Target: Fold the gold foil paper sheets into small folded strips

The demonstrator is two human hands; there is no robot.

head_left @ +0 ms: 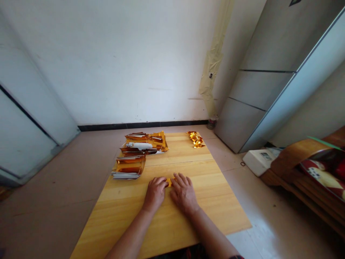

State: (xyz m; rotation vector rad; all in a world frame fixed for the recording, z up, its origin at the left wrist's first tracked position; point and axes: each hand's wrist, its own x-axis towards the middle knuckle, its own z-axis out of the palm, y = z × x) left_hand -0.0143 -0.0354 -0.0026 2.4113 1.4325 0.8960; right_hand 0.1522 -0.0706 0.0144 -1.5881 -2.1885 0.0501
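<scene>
The head view looks forward and down from the wearer's head over the bare left hand [155,192] and bare right hand [184,192], near and just below mid-view; the pale yellow wooden table [215,194] spreads beneath them, and the white wall [121,64] faces the lens, farther off.

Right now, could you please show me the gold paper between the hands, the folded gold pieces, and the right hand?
Gold paper [169,182], head view: its exposed middle part.
Folded gold pieces [197,139], head view: a piece near the group's middle.
Right hand [183,191], head view: the back of it.
</scene>
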